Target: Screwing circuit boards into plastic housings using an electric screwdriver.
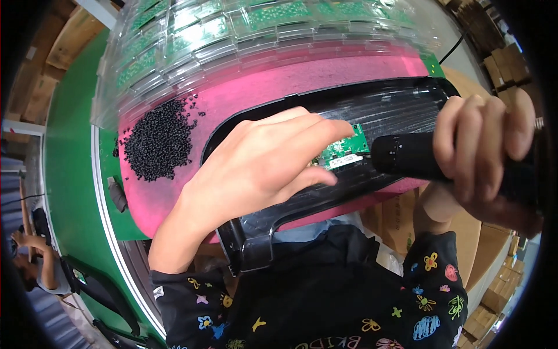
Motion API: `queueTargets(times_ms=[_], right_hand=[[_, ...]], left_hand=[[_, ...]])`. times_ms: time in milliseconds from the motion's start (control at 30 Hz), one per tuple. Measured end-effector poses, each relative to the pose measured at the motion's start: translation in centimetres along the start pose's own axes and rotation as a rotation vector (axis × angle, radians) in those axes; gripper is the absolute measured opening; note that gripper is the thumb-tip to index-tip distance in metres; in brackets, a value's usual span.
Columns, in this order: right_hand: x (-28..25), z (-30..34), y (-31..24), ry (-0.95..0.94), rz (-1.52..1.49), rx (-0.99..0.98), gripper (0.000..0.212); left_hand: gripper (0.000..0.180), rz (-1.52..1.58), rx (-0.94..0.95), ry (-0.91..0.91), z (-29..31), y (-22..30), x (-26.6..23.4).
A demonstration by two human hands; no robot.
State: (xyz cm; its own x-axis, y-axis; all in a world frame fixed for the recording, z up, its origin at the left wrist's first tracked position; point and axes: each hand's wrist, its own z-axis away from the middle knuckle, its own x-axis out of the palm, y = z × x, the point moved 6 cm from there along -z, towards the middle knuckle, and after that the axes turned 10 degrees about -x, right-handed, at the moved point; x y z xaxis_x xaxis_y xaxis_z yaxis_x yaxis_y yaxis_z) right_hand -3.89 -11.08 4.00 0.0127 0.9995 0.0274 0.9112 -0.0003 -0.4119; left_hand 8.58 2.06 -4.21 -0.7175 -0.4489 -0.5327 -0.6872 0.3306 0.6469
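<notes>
A small green circuit board (352, 145) with a white strip along its near edge lies in a long black plastic housing (395, 107). My left hand (261, 154) reaches over the housing and grips the board, fingers at its far edge and thumb at its near side; the hand hides the board's left end. In my right hand (482, 145) is a black electric screwdriver (407, 156), held level with fingers wrapped round its body. Its nose points left, with the bit against or just over the board's right end; I cannot tell whether it touches.
A heap of small black screws (160, 139) sits on the pink mat (261, 84) at the left. Clear plastic trays (279, 29) of green boards stack across the back. A dark small object (117, 195) rests on the green table (72, 151). Another person (43, 262) works at far left.
</notes>
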Motion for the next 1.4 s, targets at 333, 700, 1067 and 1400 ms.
queueTargets(times_ms=[333,700,1067,1400], right_hand=[[-2.0,1.8,0.5,0.078,0.185,0.458,0.063],[-1.2,1.5,2.0,-0.131,0.03,0.333,0.069],[-6.2,1.6,1.5,0.781,0.01,0.534,0.033],[-10.8,2.2,-5.2,0.701,0.667,0.542,0.044]], left_hand=[[0.062,-0.368,-0.187,-0.258,0.5,-1.0,1.5],[0.083,-0.207,-0.176,-0.035,-1.1,0.9,-0.6],[0.031,-0.038,-0.064,0.385,-0.5,-0.3,-4.7],[0.036,-0.418,-0.503,-0.041,0.3,-3.8,-3.1]])
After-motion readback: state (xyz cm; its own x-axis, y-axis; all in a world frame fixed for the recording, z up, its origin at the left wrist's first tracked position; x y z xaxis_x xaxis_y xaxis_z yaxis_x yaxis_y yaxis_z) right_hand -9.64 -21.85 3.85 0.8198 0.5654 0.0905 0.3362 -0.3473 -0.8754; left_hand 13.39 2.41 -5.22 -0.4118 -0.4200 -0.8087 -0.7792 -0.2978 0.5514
